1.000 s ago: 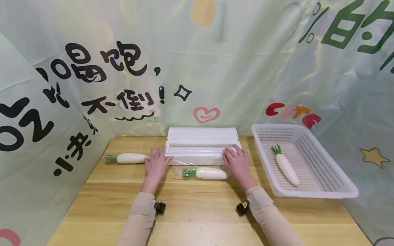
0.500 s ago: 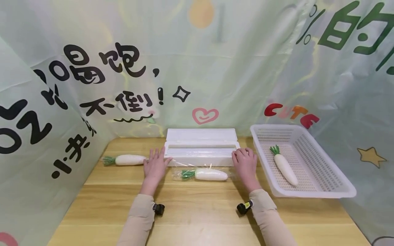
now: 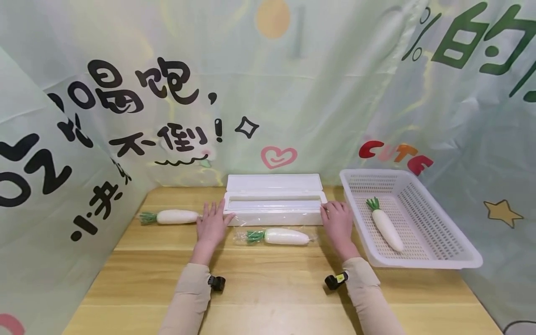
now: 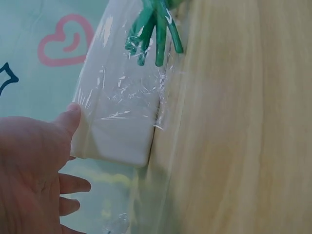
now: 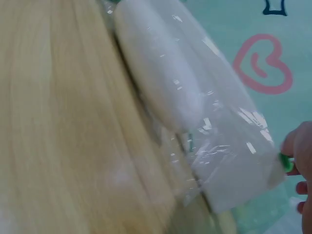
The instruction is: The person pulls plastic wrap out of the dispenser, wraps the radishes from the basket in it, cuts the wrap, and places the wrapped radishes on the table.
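Note:
A white cling film dispenser (image 3: 274,218) lies lengthwise with its lid raised. Clear film (image 4: 122,87) runs down its front and around a white radish (image 3: 286,237) with green tops, lying just before it. My left hand (image 3: 211,223) rests at the dispenser's left end, fingers extended and thumb (image 4: 72,117) on the edge. At the right end my right hand (image 3: 337,225) has its fingers curled at the top edge. In the right wrist view they pinch a small green slider (image 5: 286,162), mostly hidden by the thumb.
Another radish (image 3: 177,217) lies left of my left hand on the wooden table (image 3: 268,288). A white plastic basket (image 3: 444,223) stands at the right with one radish (image 3: 387,229) inside. A printed curtain (image 3: 318,93) hangs close behind the dispenser.
My right hand has moved right along the dispenser's front edge to its right end. The left hand has stayed at the left end, and the wrapped radish lies in the same spot.

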`<state>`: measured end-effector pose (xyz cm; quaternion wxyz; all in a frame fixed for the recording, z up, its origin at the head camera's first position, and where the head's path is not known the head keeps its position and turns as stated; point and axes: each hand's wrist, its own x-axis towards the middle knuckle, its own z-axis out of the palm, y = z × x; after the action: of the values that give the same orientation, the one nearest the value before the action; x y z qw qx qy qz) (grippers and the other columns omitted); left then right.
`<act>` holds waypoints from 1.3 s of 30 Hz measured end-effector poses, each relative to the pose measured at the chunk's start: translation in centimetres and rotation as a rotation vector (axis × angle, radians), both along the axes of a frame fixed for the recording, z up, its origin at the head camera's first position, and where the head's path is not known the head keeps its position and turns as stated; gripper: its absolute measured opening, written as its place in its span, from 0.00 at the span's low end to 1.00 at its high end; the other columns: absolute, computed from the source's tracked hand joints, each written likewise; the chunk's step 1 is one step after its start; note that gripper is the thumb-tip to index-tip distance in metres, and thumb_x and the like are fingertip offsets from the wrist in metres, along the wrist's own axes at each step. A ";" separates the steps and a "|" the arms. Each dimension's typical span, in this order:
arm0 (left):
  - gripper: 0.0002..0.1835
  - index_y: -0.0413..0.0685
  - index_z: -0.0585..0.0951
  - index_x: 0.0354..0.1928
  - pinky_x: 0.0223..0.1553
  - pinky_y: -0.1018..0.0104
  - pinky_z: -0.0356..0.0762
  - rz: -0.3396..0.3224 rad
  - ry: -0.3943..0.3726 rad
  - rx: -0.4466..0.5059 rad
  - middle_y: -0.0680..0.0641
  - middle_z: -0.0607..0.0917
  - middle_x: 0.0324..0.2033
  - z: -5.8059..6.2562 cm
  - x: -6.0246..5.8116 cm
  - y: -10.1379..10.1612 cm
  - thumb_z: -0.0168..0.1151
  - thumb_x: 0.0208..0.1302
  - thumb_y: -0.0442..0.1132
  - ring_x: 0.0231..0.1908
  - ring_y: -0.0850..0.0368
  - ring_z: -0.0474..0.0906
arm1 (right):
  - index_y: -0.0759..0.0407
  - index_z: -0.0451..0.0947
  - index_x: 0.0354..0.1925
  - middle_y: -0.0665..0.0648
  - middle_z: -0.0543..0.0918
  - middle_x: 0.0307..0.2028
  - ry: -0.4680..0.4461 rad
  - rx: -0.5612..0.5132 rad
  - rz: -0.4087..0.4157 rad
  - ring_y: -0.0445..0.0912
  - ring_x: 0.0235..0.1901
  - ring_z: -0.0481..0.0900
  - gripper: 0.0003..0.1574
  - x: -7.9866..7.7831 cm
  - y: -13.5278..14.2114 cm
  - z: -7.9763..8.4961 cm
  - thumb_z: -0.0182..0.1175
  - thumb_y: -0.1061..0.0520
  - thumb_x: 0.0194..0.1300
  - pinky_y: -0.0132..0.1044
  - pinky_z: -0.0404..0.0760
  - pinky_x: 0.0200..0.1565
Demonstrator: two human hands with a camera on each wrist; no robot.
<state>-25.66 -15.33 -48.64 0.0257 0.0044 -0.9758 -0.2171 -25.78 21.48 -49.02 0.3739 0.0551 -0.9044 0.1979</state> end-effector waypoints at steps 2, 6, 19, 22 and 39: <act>0.40 0.60 0.45 0.78 0.69 0.28 0.37 -0.004 -0.002 0.038 0.38 0.49 0.76 0.0 -0.1 -0.1 0.40 0.71 0.66 0.76 0.36 0.33 | 0.63 0.83 0.43 0.66 0.84 0.44 -0.060 -0.052 0.033 0.63 0.48 0.75 0.12 0.3 0.1 0.1 0.65 0.59 0.61 0.58 0.73 0.51; 0.43 0.59 0.45 0.78 0.69 0.27 0.39 0.001 0.016 0.103 0.37 0.51 0.76 0.0 0.2 -0.1 0.46 0.69 0.66 0.75 0.33 0.37 | 0.68 0.77 0.49 0.69 0.78 0.48 -0.155 -0.190 0.094 0.62 0.51 0.73 0.18 1.5 0.2 0.1 0.62 0.62 0.62 0.56 0.71 0.56; 0.30 0.38 0.72 0.62 0.61 0.47 0.72 0.080 0.124 0.587 0.36 0.79 0.57 -0.4 2.0 -0.7 0.63 0.65 0.51 0.58 0.41 0.73 | 0.68 0.74 0.53 0.67 0.82 0.46 -0.493 -0.526 0.081 0.56 0.46 0.78 0.24 3.3 0.8 -0.1 0.58 0.50 0.69 0.39 0.74 0.47; 0.27 0.37 0.74 0.60 0.58 0.52 0.75 0.120 0.006 0.747 0.36 0.80 0.54 -0.7 2.1 -0.8 0.61 0.67 0.49 0.55 0.44 0.76 | 0.66 0.74 0.54 0.66 0.82 0.48 -0.594 -0.585 0.098 0.50 0.44 0.79 0.24 3.3 0.7 -0.2 0.56 0.48 0.71 0.34 0.76 0.44; 0.19 0.41 0.81 0.52 0.55 0.58 0.75 0.156 -0.070 0.968 0.40 0.82 0.53 -0.6 1.4 1.7 0.64 0.63 0.44 0.51 0.51 0.76 | 0.66 0.77 0.50 0.40 0.82 0.31 -0.601 -0.972 0.134 0.33 0.34 0.76 0.20 2.0 -0.2 -0.4 0.61 0.53 0.68 0.30 0.76 0.39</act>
<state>-24.27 -13.66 -49.23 0.0043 0.0962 -0.7600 -0.6428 -23.82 21.25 -49.46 0.0696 -0.1244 -0.7707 0.6211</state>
